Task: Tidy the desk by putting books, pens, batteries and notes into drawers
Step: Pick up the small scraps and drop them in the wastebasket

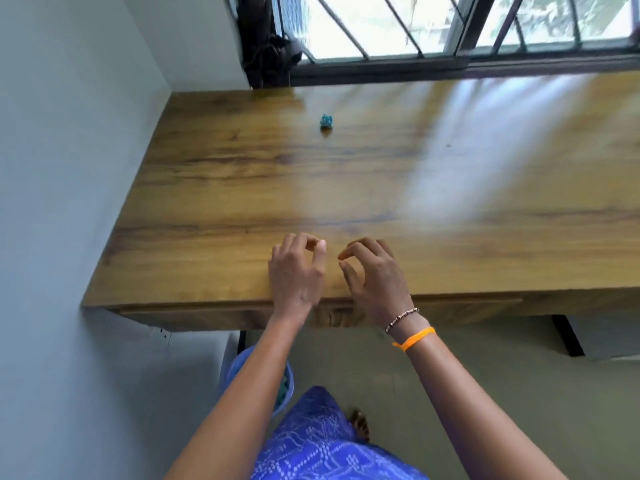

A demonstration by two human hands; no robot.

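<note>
The one loose thing left on the worktop (381, 188) is a small crumpled teal note (326, 120), lying far back near the window at about twelve o'clock from both hands. It is well apart from them, with bare wood between. It is a rough ball with no long axis to speak of, so approach angle should matter little. The left hand (297, 271) hovers just inside the near edge, its fingers (311, 242) loosely curled and holding nothing; the right hand (375, 277), beside it at three o'clock, has its fingers likewise curled and empty, thumb and forefinger a little apart. The note sits almost straight ahead of the left hand and slightly to eleven o'clock of the right, so the left looks marginally better placed for a forward reach. The drawer front (332, 315) under the worktop edge appears closed.
</note>
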